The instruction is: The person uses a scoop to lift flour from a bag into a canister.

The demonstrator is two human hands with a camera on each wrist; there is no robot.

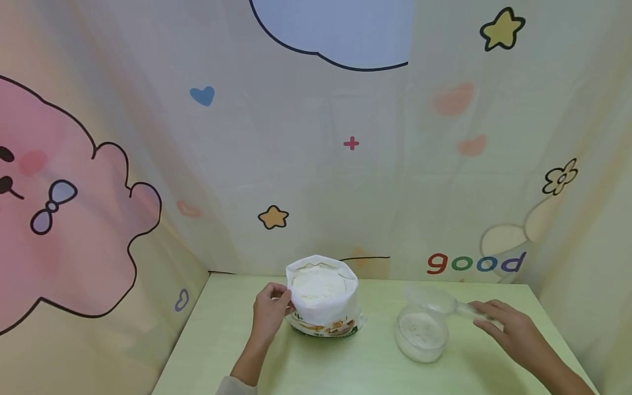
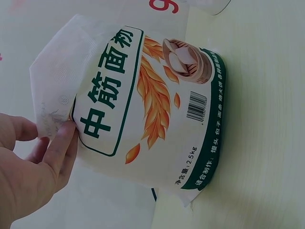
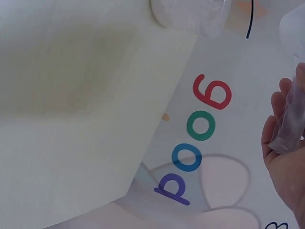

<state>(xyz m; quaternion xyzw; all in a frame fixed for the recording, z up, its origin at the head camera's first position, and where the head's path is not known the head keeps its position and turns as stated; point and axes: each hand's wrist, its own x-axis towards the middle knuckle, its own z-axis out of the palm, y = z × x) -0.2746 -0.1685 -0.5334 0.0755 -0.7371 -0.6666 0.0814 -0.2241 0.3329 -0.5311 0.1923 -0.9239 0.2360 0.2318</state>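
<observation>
An open bag of flour (image 1: 326, 307) stands on the table, its white rim folded back and white flour visible inside. My left hand (image 1: 271, 307) pinches the rim on the bag's left side; in the left wrist view the left hand (image 2: 38, 167) has thumb and fingers on the paper edge. My right hand (image 1: 513, 329) grips the handle of a clear plastic scoop (image 1: 436, 300), blurred and tilted above a round clear bowl (image 1: 422, 337) with flour in it. In the right wrist view the fingers curl round the handle (image 3: 290, 121). What the scoop contains is unclear.
The pale green table (image 1: 222, 351) meets a printed curtain (image 1: 306, 164) right behind the bag. Another curtain side (image 1: 612, 274) rises along the right edge. The bowl stands to the right of the bag, a short gap between them.
</observation>
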